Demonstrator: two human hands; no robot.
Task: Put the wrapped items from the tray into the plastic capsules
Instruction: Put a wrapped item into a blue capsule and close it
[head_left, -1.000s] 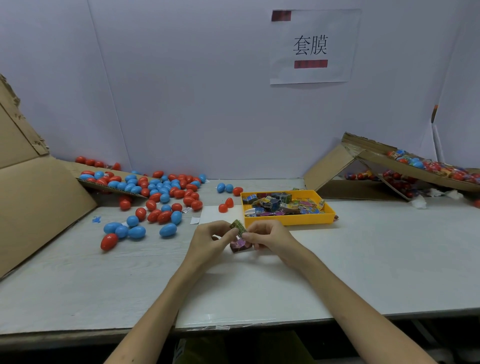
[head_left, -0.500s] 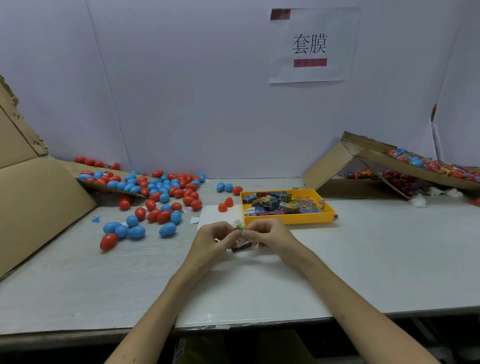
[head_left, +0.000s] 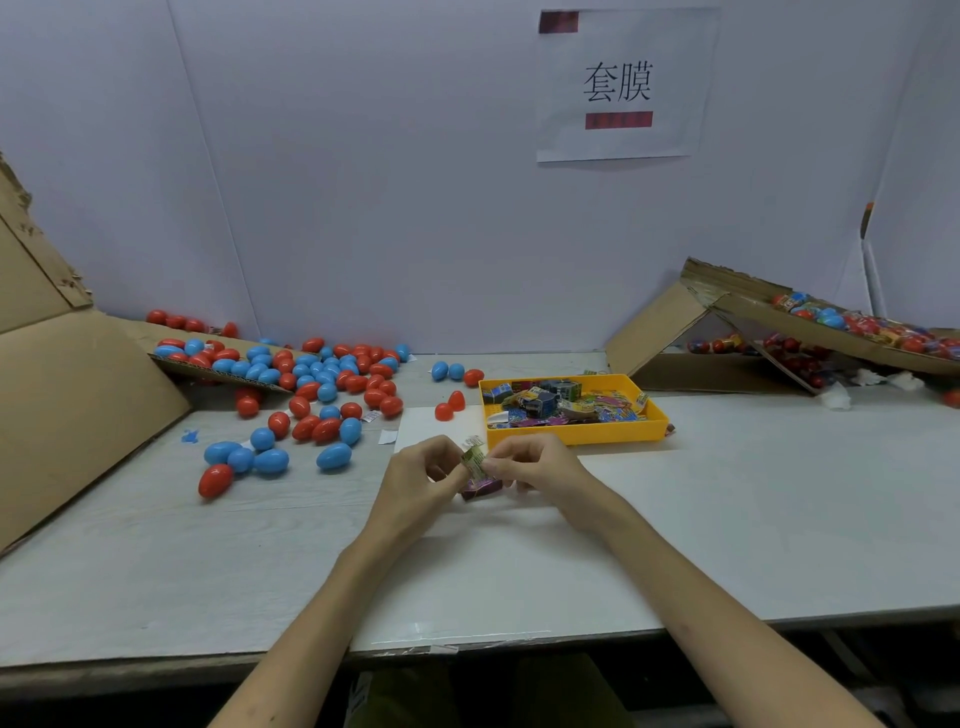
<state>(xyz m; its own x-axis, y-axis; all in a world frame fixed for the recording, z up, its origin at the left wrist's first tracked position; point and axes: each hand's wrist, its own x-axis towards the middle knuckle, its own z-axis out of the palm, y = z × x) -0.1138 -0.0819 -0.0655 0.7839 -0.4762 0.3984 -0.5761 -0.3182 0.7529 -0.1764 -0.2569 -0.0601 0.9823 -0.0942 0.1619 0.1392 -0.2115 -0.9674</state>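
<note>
The left hand (head_left: 418, 480) and the right hand (head_left: 537, 462) meet low above the pale counter (head_left: 727, 519). Both pinch, with thumb and fingertips, 1 small green-and-white wrapped item (head_left: 474, 458) between them. Just under it is a purple wrapped piece (head_left: 480, 488); it seems to be held too, but the fingers hide the contact.

I judge the item to be very light, thin and soft, like folded paper in film. It will bend and crumple easily, and the smooth wrap can slip. The best hold is at its 2 short edges, with light pressure, so it can be folded small enough.

The yellow plastic tray (head_left: 613, 435), with more wrapped items, stands just behind the hands. The blue and red egg-shaped plastic capsules (head_left: 332, 456) lie apart to the left.
</note>
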